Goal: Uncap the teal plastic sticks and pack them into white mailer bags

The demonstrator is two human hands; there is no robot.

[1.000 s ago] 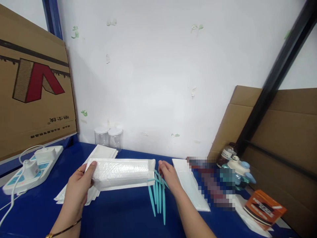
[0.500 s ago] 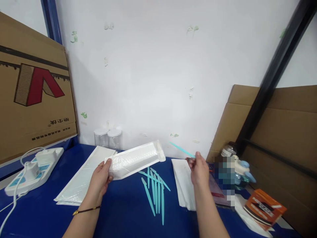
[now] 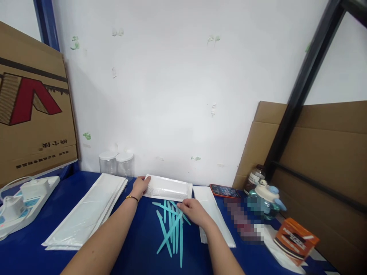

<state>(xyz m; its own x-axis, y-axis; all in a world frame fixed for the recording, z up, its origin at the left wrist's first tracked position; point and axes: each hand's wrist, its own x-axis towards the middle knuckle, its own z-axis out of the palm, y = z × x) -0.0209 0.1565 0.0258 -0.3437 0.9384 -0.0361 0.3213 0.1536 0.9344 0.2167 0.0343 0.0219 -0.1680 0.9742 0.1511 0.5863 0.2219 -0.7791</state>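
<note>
Near the wall, my left hand (image 3: 140,187) grips the left end of a white bubble mailer (image 3: 169,188), thumb on top. The mailer lies low over the blue table. My right hand (image 3: 195,212) is closed in a pinch at the upper end of a slim teal plastic stick (image 3: 168,234), shaped like a small knife. That stick slants across a loose pile of several similar teal sticks (image 3: 181,248). The fingertips partly hide its upper end.
White bubble mailers (image 3: 86,210) are stacked at left, beside a power strip (image 3: 43,206). Two clear jars (image 3: 124,166) stand by the wall. At right are another white mailer (image 3: 213,214), a phone (image 3: 225,191), a bottle (image 3: 265,200) and an orange box (image 3: 296,240).
My left hand has lowered the mailer toward the table near the wall. My right hand has brought the teal stick left and down onto the pile. The view has shifted slightly right.
</note>
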